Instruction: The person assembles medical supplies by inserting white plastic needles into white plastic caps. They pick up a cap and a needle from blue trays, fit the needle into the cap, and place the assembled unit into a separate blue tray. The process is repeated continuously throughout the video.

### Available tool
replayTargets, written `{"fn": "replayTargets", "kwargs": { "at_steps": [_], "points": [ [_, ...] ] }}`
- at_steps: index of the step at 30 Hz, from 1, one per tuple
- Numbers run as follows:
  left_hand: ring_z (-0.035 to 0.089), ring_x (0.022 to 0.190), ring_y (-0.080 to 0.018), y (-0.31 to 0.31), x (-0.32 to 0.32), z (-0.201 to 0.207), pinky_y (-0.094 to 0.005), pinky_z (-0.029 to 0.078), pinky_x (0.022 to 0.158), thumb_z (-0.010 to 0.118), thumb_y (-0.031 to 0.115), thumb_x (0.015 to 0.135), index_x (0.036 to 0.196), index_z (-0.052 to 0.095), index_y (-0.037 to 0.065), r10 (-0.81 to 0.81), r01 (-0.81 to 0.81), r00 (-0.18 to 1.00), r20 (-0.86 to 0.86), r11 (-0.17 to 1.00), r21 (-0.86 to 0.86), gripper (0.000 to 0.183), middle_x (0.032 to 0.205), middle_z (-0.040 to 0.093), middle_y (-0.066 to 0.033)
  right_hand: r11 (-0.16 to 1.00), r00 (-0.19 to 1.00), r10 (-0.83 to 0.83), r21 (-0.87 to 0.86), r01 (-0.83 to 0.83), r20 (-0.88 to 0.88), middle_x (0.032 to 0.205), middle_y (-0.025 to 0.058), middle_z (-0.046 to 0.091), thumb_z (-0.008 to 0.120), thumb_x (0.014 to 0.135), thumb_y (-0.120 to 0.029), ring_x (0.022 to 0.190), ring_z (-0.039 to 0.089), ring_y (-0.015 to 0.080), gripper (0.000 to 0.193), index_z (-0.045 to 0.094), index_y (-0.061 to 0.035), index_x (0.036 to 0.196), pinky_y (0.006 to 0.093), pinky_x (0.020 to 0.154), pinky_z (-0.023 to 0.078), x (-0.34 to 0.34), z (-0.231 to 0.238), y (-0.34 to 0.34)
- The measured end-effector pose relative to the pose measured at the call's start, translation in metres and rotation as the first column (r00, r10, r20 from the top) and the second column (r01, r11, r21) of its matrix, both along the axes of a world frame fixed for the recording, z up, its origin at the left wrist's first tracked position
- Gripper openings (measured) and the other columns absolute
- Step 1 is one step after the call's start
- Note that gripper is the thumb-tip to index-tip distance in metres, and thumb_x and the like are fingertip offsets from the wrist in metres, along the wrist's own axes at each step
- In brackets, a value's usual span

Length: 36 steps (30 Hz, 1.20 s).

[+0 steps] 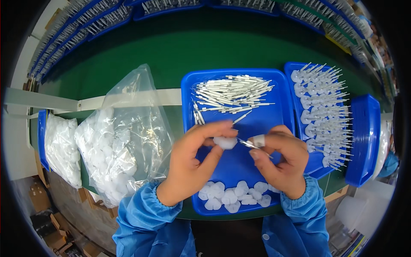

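Observation:
Over a blue tray (282,107), my left hand (192,156) pinches a white lobed plastic piece (225,142) between thumb and fingers. My right hand (282,160) is closed on a small slim metal tool (248,144), its tip close to the piece; I cannot tell whether they touch. A white wrap (259,140) goes round one right finger. Beyond my hands lies a pile of thin white sticks (231,92) in the tray. One stick (242,117) shows by my left fingertips; whether it is held is unclear. Loose lobed white pieces (233,196) lie along the tray's near side.
To the right, a blue tray (293,67) holds rows of white pieces with sticks standing out (325,115), beside stacked blue trays (364,141). Clear bags of white pieces (111,150) (63,147) lie left. More filled blue trays (167,7) line the green table's (180,47) far side.

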State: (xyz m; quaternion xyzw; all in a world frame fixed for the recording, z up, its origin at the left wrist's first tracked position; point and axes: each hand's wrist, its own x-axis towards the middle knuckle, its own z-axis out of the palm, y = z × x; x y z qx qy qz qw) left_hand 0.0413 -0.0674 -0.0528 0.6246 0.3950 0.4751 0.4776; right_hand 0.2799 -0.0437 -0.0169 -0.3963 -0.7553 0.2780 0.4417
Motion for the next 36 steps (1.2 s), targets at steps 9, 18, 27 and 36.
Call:
{"fn": "replayTargets", "kwargs": {
  "at_steps": [9, 18, 27, 36],
  "points": [
    [0.061, 0.148, -0.0272, -0.009, 0.015, 0.018, -0.0383, 0.049, 0.123, 0.052, -0.02, 0.101, 0.17, 0.041, 0.0, 0.084, 0.121, 0.82, 0.567, 0.942, -0.313, 0.072, 0.165, 0.056, -0.0253, 0.997, 0.975, -0.026, 0.075, 0.009, 0.22, 0.068, -0.0006, 0.073, 0.094, 0.082, -0.01, 0.057, 0.068, 0.0171, 0.022, 0.082, -0.0097, 0.101, 0.0327, 0.068, 0.049, -0.01, -0.001, -0.004],
    [0.068, 0.139, -0.0295, -0.013, 0.014, 0.014, -0.0358, 0.058, 0.112, 0.058, -0.015, 0.107, 0.168, 0.044, -0.002, 0.082, 0.006, 0.954, 0.289, 0.957, -0.289, 0.064, 0.158, 0.063, -0.0266, 0.998, 0.973, -0.045, 0.045, 0.036, 0.227, 0.064, -0.0006, 0.069, 0.094, 0.082, -0.01, 0.054, 0.064, 0.0174, 0.024, 0.082, -0.0084, 0.103, 0.0323, 0.066, 0.049, -0.008, 0.0, -0.006],
    [0.074, 0.099, -0.0209, -0.005, 0.012, 0.021, -0.0308, 0.061, 0.086, 0.077, -0.01, 0.094, 0.138, 0.078, 0.004, 0.232, -0.193, 0.928, -0.292, 0.969, 0.156, 0.046, 0.128, 0.082, -0.0144, 0.993, 0.989, -0.07, -0.088, 0.082, 0.131, 0.061, 0.0021, 0.065, 0.093, 0.086, -0.01, 0.05, 0.062, 0.0189, 0.021, 0.082, -0.0054, 0.102, 0.0322, 0.052, 0.046, -0.011, 0.004, -0.009],
    [0.079, 0.093, -0.0233, -0.008, 0.015, 0.017, -0.0333, 0.062, 0.078, 0.083, -0.009, 0.088, 0.134, 0.08, 0.001, 0.238, -0.175, 0.923, -0.303, 0.96, 0.219, 0.047, 0.117, 0.085, -0.0148, 0.745, 0.998, -0.024, -0.666, -0.02, -0.057, 0.066, 0.0036, 0.071, 0.088, 0.095, -0.013, 0.052, 0.065, 0.0192, 0.011, 0.081, -0.0048, 0.098, 0.0323, 0.051, 0.047, -0.011, 0.01, -0.009]
  ]
}}
